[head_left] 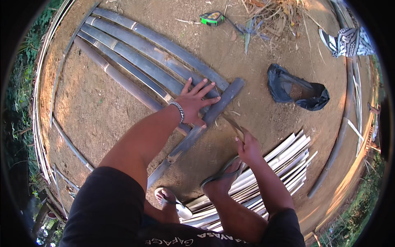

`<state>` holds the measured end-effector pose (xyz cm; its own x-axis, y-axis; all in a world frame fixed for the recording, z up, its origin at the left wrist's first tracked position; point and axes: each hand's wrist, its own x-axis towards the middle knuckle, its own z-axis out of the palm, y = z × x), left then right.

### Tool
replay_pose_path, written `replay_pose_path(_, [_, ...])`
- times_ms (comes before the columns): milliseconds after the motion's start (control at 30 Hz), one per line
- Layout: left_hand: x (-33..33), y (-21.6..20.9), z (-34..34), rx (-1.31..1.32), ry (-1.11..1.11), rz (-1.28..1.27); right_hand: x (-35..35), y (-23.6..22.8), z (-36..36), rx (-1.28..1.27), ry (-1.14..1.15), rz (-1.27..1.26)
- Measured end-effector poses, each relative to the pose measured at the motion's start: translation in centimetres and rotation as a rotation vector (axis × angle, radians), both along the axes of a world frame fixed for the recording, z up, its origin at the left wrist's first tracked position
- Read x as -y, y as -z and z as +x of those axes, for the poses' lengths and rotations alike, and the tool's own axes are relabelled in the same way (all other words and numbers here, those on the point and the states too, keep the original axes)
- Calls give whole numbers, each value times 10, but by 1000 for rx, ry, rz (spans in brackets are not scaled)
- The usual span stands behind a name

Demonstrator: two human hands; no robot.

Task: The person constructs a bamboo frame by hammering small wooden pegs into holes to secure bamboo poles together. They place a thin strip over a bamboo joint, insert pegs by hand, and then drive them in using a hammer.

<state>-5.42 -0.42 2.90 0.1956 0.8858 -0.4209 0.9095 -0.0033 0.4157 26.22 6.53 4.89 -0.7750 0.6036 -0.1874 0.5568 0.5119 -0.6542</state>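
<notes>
Several long dark bamboo slats (pixel 142 68) lie side by side on the ground, fanning toward the upper left. Across their near ends runs a thicker bamboo crosspiece (pixel 230 92). My left hand (pixel 196 103) is spread flat on the slat ends, its thumb and little finger reaching the crosspiece. Beside the crosspiece, my right hand (pixel 249 149) is closed around the handle end of what looks like a knife (pixel 233 124). Its narrow, dull brown blade points up and left toward the crosspiece; my fingers hide the handle.
A pile of pale split bamboo strips (pixel 294 158) lies at the lower right, beside my sandalled feet (pixel 220 177). Beyond are a black plastic bag (pixel 279 88), a green tape measure (pixel 212 19) and dry debris (pixel 277 18). Patterned cloth (pixel 354 42) and a shoe (pixel 327 41) show at the upper right.
</notes>
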Motion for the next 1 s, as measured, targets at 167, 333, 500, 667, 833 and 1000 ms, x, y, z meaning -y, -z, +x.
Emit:
replay_pose_path(167, [-7, -2, 1, -8, 11, 15, 6, -1, 3, 63, -76, -24])
replay_pose_path(333, [-11, -5, -2, -24, 9, 3, 3, 5, 4, 20, 9, -33])
replay_pose_path(500, [-8, -5, 2, -25, 15, 3, 4, 25, 32, -271, -85, 4])
replay_pose_path(667, [-7, -2, 5, -2, 22, -2, 10, 25, 20, 33, 90, 26])
replay_pose_path(833, [-8, -1, -2, -17, 15, 27, -5, 8, 36, -56, 418, -501])
replay_pose_path(1000, [-5, -3, -3, -34, 8, 2, 54, -36, -20, -317, 847, -865])
